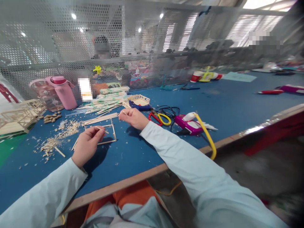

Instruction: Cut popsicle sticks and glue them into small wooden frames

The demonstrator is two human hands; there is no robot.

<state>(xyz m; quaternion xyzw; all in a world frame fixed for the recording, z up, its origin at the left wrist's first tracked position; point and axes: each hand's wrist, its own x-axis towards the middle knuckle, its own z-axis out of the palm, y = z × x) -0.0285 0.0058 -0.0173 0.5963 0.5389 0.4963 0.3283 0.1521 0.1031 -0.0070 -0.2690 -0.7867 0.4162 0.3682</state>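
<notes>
At the far left of the blue worktop (140,155), a model built of thin wooden sticks (17,122) stands at the edge of the view. Next come a small heap of peanuts (50,118), a pink bottle (64,93) behind them and, nearer, a scatter of wood scraps (62,134). The left hand (87,144) has its grip pinching a short stick (106,131) between thumb and fingers, above a rectangular stick frame (114,133) lying flat on the worktop, partly hidden by that hand. Just beyond the frame lie loose sticks (101,118), with wrapped stick bundles (108,98) farther back. A shallow wooden tray (142,98) sits beside a blue-handled tool (140,106). In front is the right hand (135,117), its grip curled, thumb and forefinger pressed together; whether they hold something tiny, I cannot tell. Farther right rest scissors (164,120) with red and yellow handles, then a purple-and-white tool (190,125).
</notes>
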